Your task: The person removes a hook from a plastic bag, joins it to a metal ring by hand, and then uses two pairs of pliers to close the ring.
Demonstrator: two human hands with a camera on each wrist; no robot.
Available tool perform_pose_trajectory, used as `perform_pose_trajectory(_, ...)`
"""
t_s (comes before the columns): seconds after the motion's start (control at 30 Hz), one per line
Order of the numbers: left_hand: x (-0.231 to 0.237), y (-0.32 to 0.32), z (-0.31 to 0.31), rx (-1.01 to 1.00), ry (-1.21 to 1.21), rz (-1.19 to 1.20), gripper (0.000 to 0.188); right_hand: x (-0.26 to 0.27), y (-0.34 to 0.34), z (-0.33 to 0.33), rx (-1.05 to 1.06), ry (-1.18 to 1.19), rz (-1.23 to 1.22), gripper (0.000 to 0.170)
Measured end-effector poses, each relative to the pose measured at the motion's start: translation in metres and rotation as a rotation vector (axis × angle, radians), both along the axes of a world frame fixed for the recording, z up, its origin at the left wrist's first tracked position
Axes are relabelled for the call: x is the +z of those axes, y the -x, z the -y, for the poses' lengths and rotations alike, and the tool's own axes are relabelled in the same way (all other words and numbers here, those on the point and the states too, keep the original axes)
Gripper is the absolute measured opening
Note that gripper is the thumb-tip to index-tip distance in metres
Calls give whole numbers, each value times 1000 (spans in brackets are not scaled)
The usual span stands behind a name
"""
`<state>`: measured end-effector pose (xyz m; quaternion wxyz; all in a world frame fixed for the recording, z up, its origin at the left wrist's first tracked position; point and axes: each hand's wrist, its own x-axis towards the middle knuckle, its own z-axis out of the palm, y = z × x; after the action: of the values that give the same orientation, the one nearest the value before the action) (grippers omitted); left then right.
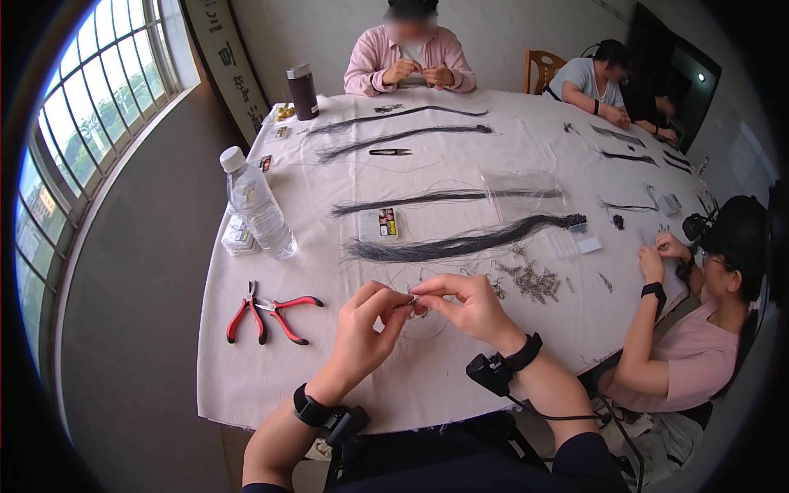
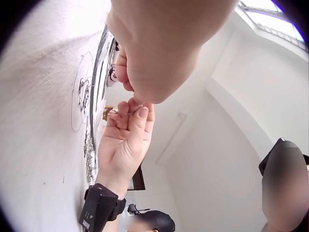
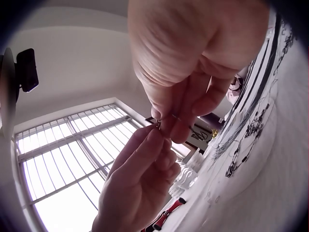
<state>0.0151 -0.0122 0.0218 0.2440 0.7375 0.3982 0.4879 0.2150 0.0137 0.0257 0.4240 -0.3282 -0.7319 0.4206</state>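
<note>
Left hand (image 1: 366, 325) and right hand (image 1: 470, 305), black strands (image 1: 468, 240) beyond, red-handled pliers (image 1: 269, 306) leftward

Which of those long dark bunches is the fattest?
The dark bunch nearest the left hand and right hand: it is plainly thicker than the others, which lie farther away.

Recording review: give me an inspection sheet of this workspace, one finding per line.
Surface: table covered in creased pale cloth
Job's things: small metal piece between the fingertips; metal pile beyond the right hand; dark strand bundles farther off; red-handled pliers lying at left
Clutter: water bottle and dark flask, both upright
Grips: left grip and right grip meet, pinching the piece
Cables: black cable from the right wrist camera
Surroundings: barred window at left; other people seated around
</note>
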Motion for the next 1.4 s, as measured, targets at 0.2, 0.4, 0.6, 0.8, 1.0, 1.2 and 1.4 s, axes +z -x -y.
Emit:
perform_pose_trajectory(0.2,0,-4,2,54,-128,-62,13,4,4,3,-87,-196,144,16)
perform_pose_trajectory(0.4,-4,-4,2,63,-133,-138,14,-4,7,2,-122,-292,157,9)
perform_pose_trajectory(0.6,-9,-4,-1,69,-144,-128,14,-2,9,5,-62,-94,114,8)
perform_pose_trajectory(0.8,-5,-2,-2,62,-216,-190,18,-7,7,3,42,127,5,7)
perform_pose_trajectory(1.0,-3,-2,-1,44,-192,-157,17,-13,5,-2,-15,5,55,10)
perform_pose_trajectory(1.2,2,-1,1,10,-2,-45,20,-5,6,-1,-6,-122,97,5)
perform_pose_trajectory(1.4,-15,1,-5,-84,248,119,14,-1,8,2,7,-158,85,3)
